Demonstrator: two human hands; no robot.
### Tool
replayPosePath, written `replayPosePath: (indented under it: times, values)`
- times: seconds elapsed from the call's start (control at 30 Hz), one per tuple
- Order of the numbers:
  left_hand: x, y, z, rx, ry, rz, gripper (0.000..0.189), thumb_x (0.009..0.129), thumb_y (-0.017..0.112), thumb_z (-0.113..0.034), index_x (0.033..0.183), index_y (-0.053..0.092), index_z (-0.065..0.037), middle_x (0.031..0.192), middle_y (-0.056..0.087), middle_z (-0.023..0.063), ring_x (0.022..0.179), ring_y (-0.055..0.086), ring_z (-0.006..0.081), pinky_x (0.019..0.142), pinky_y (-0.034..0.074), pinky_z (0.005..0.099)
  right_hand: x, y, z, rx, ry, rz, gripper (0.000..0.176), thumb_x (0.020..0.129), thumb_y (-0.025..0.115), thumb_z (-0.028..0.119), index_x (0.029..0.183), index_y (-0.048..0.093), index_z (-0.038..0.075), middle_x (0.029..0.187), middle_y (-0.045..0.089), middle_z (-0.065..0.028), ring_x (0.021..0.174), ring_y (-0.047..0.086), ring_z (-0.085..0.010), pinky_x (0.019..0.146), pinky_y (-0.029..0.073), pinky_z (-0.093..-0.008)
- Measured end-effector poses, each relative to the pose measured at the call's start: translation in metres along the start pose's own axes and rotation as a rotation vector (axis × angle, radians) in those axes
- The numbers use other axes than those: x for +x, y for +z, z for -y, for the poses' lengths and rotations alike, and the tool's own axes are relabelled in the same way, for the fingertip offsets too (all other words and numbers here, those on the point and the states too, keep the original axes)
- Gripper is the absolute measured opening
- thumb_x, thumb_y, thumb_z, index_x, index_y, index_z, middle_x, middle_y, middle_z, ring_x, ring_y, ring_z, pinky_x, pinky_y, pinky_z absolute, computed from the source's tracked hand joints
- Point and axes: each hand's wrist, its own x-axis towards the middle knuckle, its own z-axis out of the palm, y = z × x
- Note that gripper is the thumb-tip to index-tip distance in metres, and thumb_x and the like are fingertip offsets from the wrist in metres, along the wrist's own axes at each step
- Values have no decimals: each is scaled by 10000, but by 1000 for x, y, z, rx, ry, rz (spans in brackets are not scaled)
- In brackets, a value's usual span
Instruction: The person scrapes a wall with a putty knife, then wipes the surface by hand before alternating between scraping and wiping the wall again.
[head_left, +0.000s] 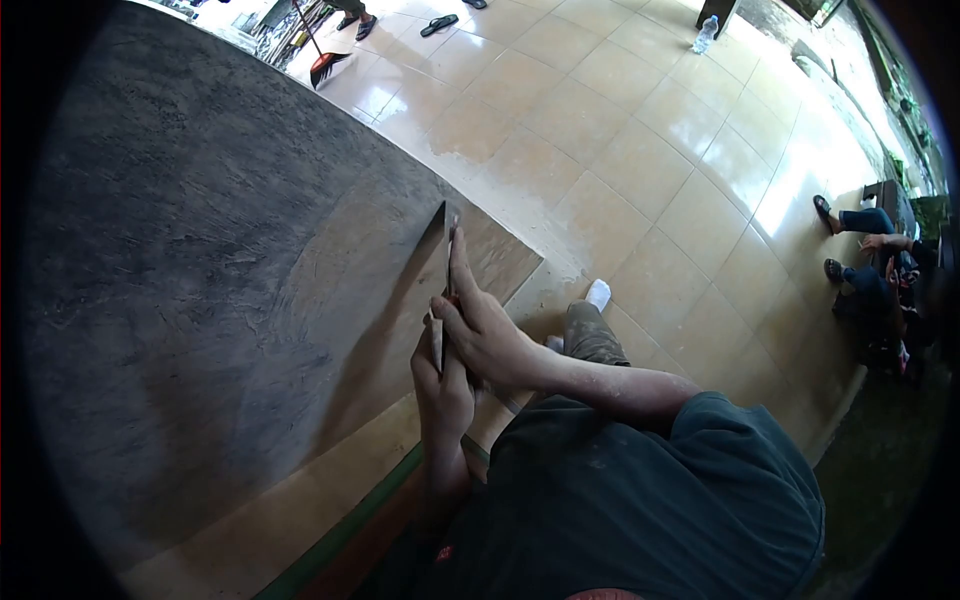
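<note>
A thin trowel (449, 262), seen nearly edge-on, is pressed against or very close to the grey plastered wall (200, 200). A small orange part shows near its handle end. My right hand (492, 338) closes round the trowel, with the index finger stretched along the blade. Just below it, my left hand (443, 392) is wrapped round the lower part, where a pale narrow edge shows between the fingers. Most of the handle is hidden by both hands. Around the blade the wall has a browner, smoother-looking patch (345, 250); a long shadow falls across it.
Beige floor tiles (640, 120) run along the wall's edge. A red broom (322, 66), a flip-flop (439, 25) and a plastic bottle (705, 36) are at the top. A seated person (880, 240) is at the right. A green-edged board (350, 520) lies below my left arm.
</note>
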Motion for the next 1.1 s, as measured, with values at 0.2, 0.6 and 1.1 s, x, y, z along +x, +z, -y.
replayPosePath:
  times: [0.2,0.6,1.1]
  values:
    - [15,16,-26,166,-213,77,335,960,371,-125,1213,489,60,879,579,86,738,568,126,614,457,253,8,-16,-10,-37,84,-63,720,979,418,129,1496,-78,57,1378,380,-338,1164,514,-390,994,381,-387]
    - [18,2,-3,266,-135,49,442,958,374,-144,1328,411,95,1254,532,261,1199,518,309,986,402,348,9,-10,-28,-76,23,-47,754,997,377,159,1431,-217,-5,967,573,-380,911,602,-455,826,450,-460]
    - [-23,17,-33,345,-9,-72,488,962,338,-165,1383,338,82,1371,423,301,1297,420,390,1063,352,394,-9,-9,27,21,66,138,721,1006,406,201,1480,-107,21,908,596,-242,827,588,-320,790,460,-394]
